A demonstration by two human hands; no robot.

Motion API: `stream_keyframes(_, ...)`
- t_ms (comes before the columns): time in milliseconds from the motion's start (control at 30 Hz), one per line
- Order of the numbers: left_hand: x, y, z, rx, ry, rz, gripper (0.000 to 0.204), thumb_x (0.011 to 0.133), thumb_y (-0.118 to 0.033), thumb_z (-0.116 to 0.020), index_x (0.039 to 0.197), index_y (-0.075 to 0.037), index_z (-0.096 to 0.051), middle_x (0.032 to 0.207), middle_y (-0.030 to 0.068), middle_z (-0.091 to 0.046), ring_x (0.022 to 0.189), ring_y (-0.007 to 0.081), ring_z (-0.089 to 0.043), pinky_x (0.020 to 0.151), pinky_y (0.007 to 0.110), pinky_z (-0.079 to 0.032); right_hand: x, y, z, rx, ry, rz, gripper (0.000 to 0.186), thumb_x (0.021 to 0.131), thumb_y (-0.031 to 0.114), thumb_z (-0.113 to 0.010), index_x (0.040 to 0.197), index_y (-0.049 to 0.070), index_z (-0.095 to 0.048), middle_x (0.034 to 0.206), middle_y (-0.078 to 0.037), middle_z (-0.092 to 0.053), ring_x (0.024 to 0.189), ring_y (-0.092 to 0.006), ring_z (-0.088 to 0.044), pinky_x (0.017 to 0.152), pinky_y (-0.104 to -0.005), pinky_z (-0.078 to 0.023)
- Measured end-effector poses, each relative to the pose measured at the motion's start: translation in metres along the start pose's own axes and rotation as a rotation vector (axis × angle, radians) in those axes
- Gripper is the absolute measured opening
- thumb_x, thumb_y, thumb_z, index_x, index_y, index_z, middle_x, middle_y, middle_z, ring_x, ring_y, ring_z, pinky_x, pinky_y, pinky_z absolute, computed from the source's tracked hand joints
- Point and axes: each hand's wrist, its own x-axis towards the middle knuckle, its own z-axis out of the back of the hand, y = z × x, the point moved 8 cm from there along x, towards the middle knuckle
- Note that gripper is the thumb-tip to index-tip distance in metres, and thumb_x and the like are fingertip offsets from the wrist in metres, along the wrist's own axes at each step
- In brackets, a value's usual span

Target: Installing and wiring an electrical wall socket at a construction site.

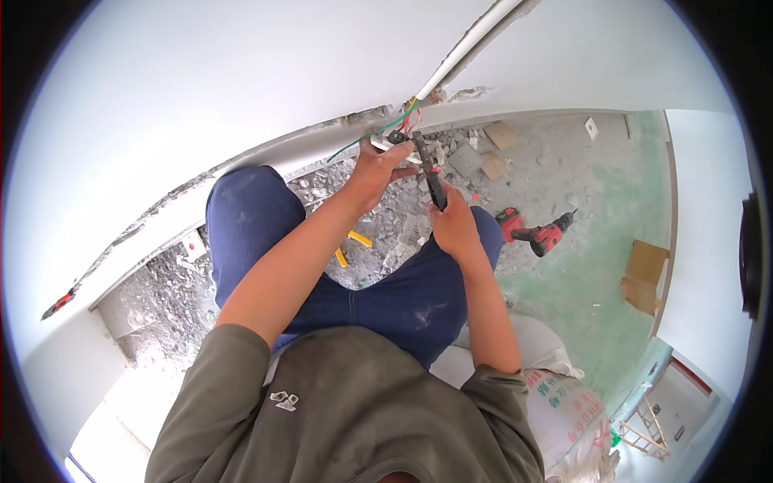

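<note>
My right hand (455,225) is closed round the black handle of a long dark hand tool (427,165); its exact kind is not clear. The tool points away from me, with its far end beside my left fingers. My left hand (374,173) is bent at the foot of the wall, fingers closed around a small piece that they mostly hide. A small black part (398,137) shows just beyond them. Green wire (377,133) and thin red wires (411,121) come out beneath a white conduit (467,44) set in a wall groove.
Broken rubble (403,229) covers the floor between my knees, with yellow-handled pliers (359,239) on it. A red cordless drill (543,235) lies right of my knee. Beyond are cardboard (644,278), full sacks (564,410) and a ladder (646,427). A red-black tool (58,305) rests far left.
</note>
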Motion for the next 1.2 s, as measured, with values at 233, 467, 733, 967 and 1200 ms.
stream_keyframes(233, 0.005, 0.001, -0.003, 0.008, 0.070, -0.003, 0.071, 0.085, -0.014, -0.072, 0.136, -0.009, -0.023, 0.118, 0.0094, -0.052, 0.108, 0.0204, -0.057, 0.083, 0.040, -0.059, 0.008, 0.008, 0.008, -0.141, 0.075, -0.033, 0.049, 0.087, 0.011, -0.060, 0.133, 0.003, -0.049, 0.121, -0.023, -0.054, 0.109, -0.0424, -0.057, 0.091, -0.0471, -0.047)
stream_keyframes(467, 0.005, 0.005, 0.001, -0.016, 0.042, -0.007, 0.072, 0.085, -0.015, -0.073, 0.136, -0.010, -0.023, 0.120, 0.0086, -0.051, 0.109, 0.0206, -0.057, 0.084, 0.040, -0.059, 0.007, 0.005, 0.012, -0.205, 0.085, -0.078, 0.046, 0.088, 0.013, -0.060, 0.131, 0.003, -0.051, 0.122, -0.023, -0.053, 0.107, -0.0442, -0.057, 0.090, -0.0488, -0.047)
stream_keyframes(733, 0.000, 0.002, -0.004, -0.031, 0.020, -0.002, 0.052, 0.088, -0.014, -0.070, 0.131, -0.013, -0.040, 0.117, 0.0048, -0.054, 0.108, 0.0173, -0.058, 0.085, 0.042, -0.058, 0.017, 0.015, 0.008, -0.189, 0.130, -0.079, 0.040, 0.087, 0.019, -0.064, 0.121, 0.000, -0.055, 0.107, -0.026, -0.061, 0.098, -0.0456, -0.060, 0.084, -0.0494, -0.048)
stream_keyframes(967, 0.001, -0.003, -0.001, 0.010, 0.070, -0.032, 0.049, 0.091, -0.017, -0.064, 0.133, -0.012, -0.040, 0.119, 0.0059, -0.056, 0.105, 0.0205, -0.062, 0.085, 0.042, -0.056, 0.004, -0.005, -0.020, 0.333, 0.185, -0.355, 0.039, 0.083, 0.016, -0.065, 0.115, -0.004, -0.059, 0.076, -0.014, -0.064, 0.071, -0.0250, -0.063, 0.069, -0.0371, -0.049)
stream_keyframes(1200, 0.007, 0.005, 0.003, 0.030, 0.100, -0.042, 0.050, 0.090, -0.016, -0.066, 0.132, -0.011, -0.040, 0.116, 0.0052, -0.056, 0.104, 0.0202, -0.062, 0.086, 0.040, -0.055, -0.002, -0.004, -0.012, 0.474, 0.354, -0.523, 0.042, 0.079, 0.014, -0.065, 0.117, -0.003, -0.059, 0.073, -0.011, -0.063, 0.072, -0.0239, -0.064, 0.070, -0.0353, -0.050)
